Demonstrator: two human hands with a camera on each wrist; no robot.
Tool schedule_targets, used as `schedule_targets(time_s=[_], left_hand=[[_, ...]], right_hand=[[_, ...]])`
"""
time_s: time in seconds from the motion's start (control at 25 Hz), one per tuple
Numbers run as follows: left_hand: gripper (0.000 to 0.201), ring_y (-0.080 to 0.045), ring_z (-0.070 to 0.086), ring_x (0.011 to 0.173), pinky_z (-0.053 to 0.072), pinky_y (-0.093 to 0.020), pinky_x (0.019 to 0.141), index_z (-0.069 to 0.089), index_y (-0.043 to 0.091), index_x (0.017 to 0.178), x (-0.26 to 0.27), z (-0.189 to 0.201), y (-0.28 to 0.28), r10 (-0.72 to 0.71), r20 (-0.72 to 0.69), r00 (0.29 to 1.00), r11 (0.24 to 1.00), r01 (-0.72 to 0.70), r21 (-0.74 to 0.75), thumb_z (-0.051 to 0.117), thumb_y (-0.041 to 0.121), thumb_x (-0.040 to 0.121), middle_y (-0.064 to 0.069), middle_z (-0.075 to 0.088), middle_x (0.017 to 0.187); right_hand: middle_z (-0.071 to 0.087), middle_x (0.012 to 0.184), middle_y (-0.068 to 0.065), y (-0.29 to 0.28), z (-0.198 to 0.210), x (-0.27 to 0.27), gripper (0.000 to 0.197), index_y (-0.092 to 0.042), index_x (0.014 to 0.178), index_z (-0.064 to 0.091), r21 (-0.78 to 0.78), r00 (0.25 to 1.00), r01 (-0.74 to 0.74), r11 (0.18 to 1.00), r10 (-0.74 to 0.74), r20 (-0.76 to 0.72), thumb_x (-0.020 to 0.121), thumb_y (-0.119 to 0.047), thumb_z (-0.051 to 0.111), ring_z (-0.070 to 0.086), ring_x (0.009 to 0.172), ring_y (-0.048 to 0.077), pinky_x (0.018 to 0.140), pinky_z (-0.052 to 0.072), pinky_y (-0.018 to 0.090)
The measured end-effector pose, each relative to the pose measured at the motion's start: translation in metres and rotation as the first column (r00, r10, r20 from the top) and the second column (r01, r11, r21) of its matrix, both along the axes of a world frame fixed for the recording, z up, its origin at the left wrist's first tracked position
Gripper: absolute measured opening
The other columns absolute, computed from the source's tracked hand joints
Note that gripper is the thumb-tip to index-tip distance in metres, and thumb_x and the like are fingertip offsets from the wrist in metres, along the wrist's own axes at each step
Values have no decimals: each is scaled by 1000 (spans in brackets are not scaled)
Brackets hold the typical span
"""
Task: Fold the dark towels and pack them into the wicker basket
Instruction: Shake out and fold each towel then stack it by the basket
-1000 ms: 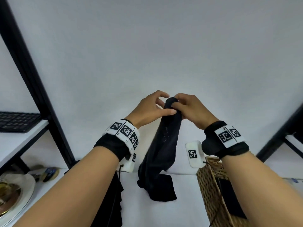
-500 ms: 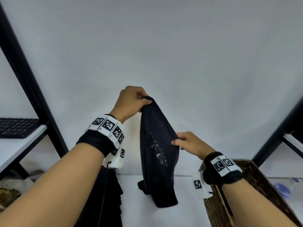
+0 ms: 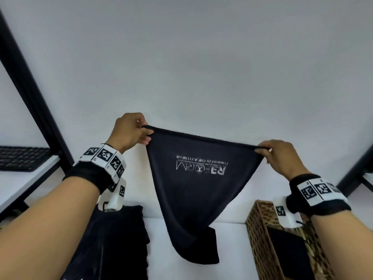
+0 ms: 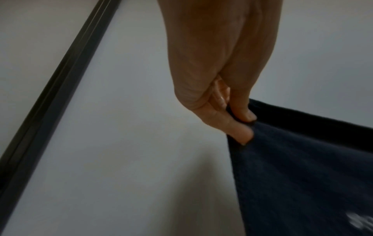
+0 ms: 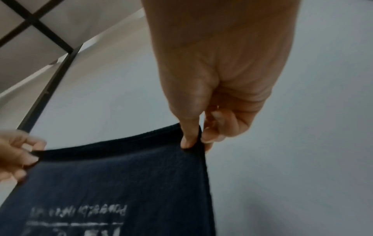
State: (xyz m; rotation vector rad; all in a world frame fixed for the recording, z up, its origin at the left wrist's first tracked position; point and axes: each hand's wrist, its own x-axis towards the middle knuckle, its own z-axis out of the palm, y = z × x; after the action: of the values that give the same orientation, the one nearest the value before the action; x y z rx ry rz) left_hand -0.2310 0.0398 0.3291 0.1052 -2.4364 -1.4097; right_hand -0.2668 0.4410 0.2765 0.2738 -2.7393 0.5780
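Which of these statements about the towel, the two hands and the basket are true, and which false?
1. Both hands pinch the top corners of the raised towel: left hand, right hand. True.
2. The towel is plain, with no print. False: it carries white lettering.
3. The wicker basket stands on the person's right. True.
4. The basket holds nothing. False: dark cloth lies inside.
5. A keyboard sits on the shelf at left. True.

A black keyboard lies on a white shelf beside a black frame post
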Motion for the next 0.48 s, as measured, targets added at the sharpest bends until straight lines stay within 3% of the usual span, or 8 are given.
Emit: schedule_targets(time_s=[0.08, 0.16, 0.32, 0.48], left_hand=[[22, -20, 69, 58, 62, -34, 63, 52, 6, 73, -8, 12, 2, 81, -123, 989, 993, -69, 95, 68, -6, 82, -24, 62, 83], [24, -28, 71, 72, 61, -37, 72, 52, 10, 71, -10, 36, 2, 134, -252, 958, 979, -88, 186, 66, -5, 83, -21, 63, 86], [21, -30, 73, 82, 60, -40, 78, 54, 14, 75, 6, 97, -7, 157, -433, 887, 952, -19, 306, 67, -1, 83, -21, 65, 92], [20, -28, 73, 76, 60, -39, 77, 55, 16, 77, 44, 129, -11, 98, -530, 842, 954, 71, 290, 67, 1, 84, -14, 65, 84]], right_hand=[[71, 79, 9, -10, 36, -12, 9, -12, 89, 72, -281, 994, -38, 959, 7, -110, 89, -12, 63, 64, 54, 5, 57, 49, 16], [68, 78, 9, -18, 85, -16, 12, -10, 91, 72, -485, 972, -110, 867, -8, -234, 88, -5, 61, 63, 53, -4, 52, 47, 7], [70, 80, 3, -27, 180, 7, 14, -12, 90, 73, -611, 890, -274, 743, -44, -454, 84, -8, 61, 70, 68, 6, 62, 56, 20], [70, 77, -5, -27, 217, 54, 13, -22, 87, 73, -620, 842, -351, 702, -52, -537, 81, -15, 64, 70, 72, 11, 58, 53, 24]])
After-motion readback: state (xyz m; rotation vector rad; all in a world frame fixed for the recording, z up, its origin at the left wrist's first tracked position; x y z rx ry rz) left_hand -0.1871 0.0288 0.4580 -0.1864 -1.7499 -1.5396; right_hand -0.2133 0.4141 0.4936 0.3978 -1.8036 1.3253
